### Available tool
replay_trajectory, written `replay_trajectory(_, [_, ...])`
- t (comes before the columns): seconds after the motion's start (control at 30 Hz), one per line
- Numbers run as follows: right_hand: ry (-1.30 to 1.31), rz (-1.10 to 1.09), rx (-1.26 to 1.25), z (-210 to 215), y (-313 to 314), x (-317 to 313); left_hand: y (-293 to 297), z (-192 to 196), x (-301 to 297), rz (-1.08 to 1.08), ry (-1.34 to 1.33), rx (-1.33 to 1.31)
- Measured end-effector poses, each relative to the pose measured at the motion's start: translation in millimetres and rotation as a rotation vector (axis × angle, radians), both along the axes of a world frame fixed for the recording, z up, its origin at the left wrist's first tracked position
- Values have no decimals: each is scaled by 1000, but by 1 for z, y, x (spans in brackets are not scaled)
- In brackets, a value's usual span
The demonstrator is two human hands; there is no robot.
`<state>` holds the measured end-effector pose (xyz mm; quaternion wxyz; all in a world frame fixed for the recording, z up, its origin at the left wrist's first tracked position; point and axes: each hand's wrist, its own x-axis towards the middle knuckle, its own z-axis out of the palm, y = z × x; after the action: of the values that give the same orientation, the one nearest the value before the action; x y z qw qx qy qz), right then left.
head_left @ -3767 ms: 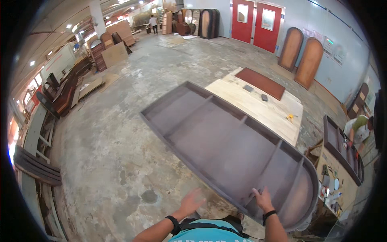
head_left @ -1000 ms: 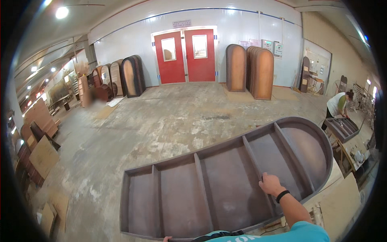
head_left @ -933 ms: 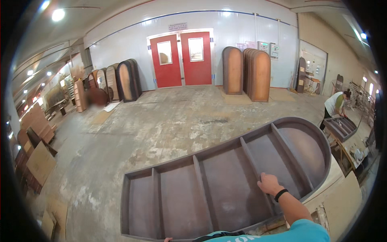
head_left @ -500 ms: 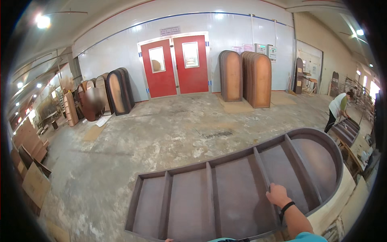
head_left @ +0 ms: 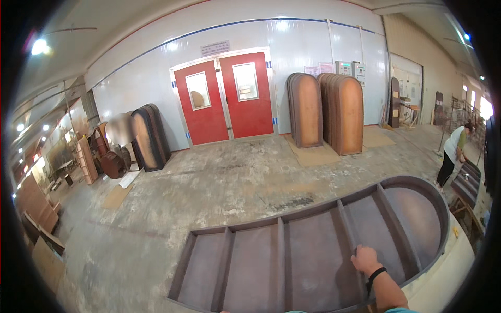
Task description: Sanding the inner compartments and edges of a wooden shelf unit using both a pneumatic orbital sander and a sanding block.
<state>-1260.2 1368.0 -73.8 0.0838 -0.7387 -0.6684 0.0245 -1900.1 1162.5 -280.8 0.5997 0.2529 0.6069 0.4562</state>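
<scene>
A dark brown arched shelf unit (head_left: 255, 261) lies on its back before me, its rounded end to the right and its open compartments facing up. Several crosswise dividers split it. My right hand (head_left: 365, 259), with a black band at the wrist, is closed over the divider (head_left: 350, 240) nearest the rounded section's neighbour. Of my left hand (head_left: 225, 312) only a sliver shows at the lower edge, by the unit's near side; its fingers are hidden.
Red double doors (head_left: 227, 99) stand in the white wall ahead. Stacked arched units (head_left: 342, 112) lean right of them, more dark arched pieces (head_left: 148, 138) to the left. At far right a person (head_left: 453, 151) bends over another shelf unit (head_left: 466, 182). Boards (head_left: 39, 201) lean at left.
The view has tilted up a little, so the doors and the shelf unit sit lower in the picture. My right hand stays on the same divider. Less of my left hand shows.
</scene>
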Motion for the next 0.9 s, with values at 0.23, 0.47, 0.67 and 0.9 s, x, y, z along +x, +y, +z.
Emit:
replay_trajectory(0.23, [-59, -3, 23, -32, 229, -16, 253, 20, -14, -165, -211, 82])
replay_trajectory(0.47, [-11, -207, -88, -13, 436, -28, 580, 32, -43, 15, -487, -316])
replay_trajectory(0.67, [38, -407, -156, -54, 594, 4, 837, -5, -30, -65, -328, -288])
replay_trajectory(0.9, [67, -455, -256, -105, 815, 73, 1140, -6, 41, -247, -157, -327])
